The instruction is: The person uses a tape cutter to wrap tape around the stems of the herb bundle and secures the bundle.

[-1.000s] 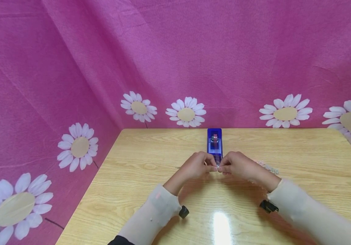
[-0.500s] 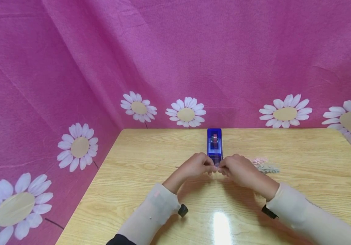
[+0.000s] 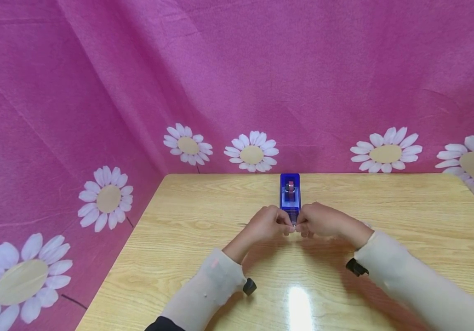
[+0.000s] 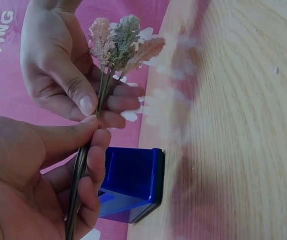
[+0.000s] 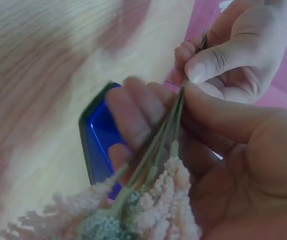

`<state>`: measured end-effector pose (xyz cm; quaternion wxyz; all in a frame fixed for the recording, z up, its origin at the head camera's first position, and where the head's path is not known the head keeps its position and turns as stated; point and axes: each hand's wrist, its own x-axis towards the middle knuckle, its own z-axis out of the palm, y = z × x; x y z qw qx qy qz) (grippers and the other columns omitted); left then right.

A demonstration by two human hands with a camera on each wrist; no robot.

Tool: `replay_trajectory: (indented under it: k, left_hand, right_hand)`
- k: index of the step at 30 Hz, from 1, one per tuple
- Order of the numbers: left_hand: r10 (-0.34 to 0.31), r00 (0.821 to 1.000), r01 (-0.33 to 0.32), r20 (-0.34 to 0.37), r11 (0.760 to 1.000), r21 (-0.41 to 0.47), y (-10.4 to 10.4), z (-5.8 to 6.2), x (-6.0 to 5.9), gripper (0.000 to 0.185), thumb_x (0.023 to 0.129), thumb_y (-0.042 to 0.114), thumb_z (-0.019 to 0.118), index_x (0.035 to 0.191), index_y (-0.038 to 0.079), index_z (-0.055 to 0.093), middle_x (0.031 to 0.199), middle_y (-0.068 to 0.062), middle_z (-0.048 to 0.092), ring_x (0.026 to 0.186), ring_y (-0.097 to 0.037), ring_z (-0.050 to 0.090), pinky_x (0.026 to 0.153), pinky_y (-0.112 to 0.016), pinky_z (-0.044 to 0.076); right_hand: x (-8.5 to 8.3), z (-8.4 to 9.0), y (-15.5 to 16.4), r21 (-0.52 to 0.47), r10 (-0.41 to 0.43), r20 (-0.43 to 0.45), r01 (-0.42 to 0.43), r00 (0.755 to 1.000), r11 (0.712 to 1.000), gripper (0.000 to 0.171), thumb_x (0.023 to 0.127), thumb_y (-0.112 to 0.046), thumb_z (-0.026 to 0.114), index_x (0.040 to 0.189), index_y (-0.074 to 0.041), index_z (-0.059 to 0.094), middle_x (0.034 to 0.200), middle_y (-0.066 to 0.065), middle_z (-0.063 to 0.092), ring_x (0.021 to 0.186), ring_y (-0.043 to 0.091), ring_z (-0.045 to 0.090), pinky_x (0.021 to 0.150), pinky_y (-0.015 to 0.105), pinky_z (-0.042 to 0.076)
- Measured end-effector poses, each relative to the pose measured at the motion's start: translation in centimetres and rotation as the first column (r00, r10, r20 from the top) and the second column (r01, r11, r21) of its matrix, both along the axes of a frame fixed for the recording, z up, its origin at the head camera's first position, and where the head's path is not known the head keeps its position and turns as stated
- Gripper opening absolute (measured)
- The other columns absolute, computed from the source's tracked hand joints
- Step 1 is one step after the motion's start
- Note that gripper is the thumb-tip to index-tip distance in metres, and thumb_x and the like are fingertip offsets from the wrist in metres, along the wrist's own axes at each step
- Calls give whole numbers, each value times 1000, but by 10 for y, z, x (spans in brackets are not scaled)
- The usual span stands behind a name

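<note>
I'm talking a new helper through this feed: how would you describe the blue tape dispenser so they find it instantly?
Start at the wooden table in front of the pink daisy-print backdrop. At the middle of its far edge, just beyond the left hand and the right hand, stands the tape dispenser. It is the only blue, boxy object there.

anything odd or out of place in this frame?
Nothing stands out. Both hands, left hand and right hand, pinch a small bunch of flower sprigs by the stems, just in front of the upright blue tape dispenser on the table.
</note>
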<state>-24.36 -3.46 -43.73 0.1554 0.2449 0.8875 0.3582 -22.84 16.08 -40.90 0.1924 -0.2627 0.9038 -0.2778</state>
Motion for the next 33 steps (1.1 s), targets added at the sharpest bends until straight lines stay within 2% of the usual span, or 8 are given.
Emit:
replay_trajectory:
  k: [3,9,13,16,19,25,29,33]
  left_hand:
    - [3,1000,-3,14,1000,7,-1,-1,0,12,95,10,76,84,5,78,70,2,70,63,-10,58,57,-20,43]
    - [-43,995,41,94,999,14,-4,0,-3,18,101,9,66,95,-2,78,81,-13,75,72,-29,70,55,-21,48]
    - [-85,994,89,70,995,-47,-5,3,-6,23,105,12,60,99,-1,79,83,-14,76,70,-22,65,54,-20,43]
    - [-91,995,94,37,992,-82,-4,4,-7,23,104,13,62,95,0,79,82,-13,75,65,-14,58,54,-21,40]
    - [-80,997,80,5,992,-98,-3,4,-7,21,102,14,66,91,1,79,79,-12,75,64,-10,57,58,-21,40]
    - [-28,1000,27,-6,995,-101,-1,7,-4,19,100,15,69,89,3,79,77,-9,75,71,-18,67,64,-21,43]
    - [0,1000,1,16,997,-82,1,9,-2,18,99,14,70,89,3,79,79,-10,76,76,-24,70,61,-21,43]
    - [16,1000,-14,19,997,-74,2,8,-2,16,98,13,71,88,4,79,79,-8,76,79,-26,72,60,-21,45]
  right_hand:
    - [0,-4,-1,-26,-17,-1,17,1000,1000,20,101,-6,64,88,-3,79,74,7,72,62,15,62,64,31,54]
    - [13,-15,-6,-18,-101,-168,99,981,995,18,100,-6,66,85,-7,77,70,1,66,60,10,50,58,28,45]
    - [20,-17,-11,3,-139,-276,145,951,989,17,98,-7,69,83,-11,77,64,-4,58,59,12,46,56,28,39]
    - [21,-16,-13,22,-151,-294,164,944,986,19,97,-10,70,78,-14,75,62,-7,55,59,13,47,54,29,39]
    - [18,-13,-12,30,-143,-249,156,958,987,20,96,-10,71,77,-13,75,64,-6,60,61,12,51,54,29,43]
    - [6,-5,-5,-65,-100,-21,99,995,993,17,100,-4,65,89,-1,78,77,6,74,66,17,68,64,34,58]
    - [-2,-6,0,-127,-68,114,82,991,988,19,102,-4,60,100,5,76,85,12,76,73,23,73,72,41,61]
    - [-7,-11,3,-179,-39,206,77,978,981,22,104,-3,56,99,8,75,87,15,75,77,26,72,75,44,61]
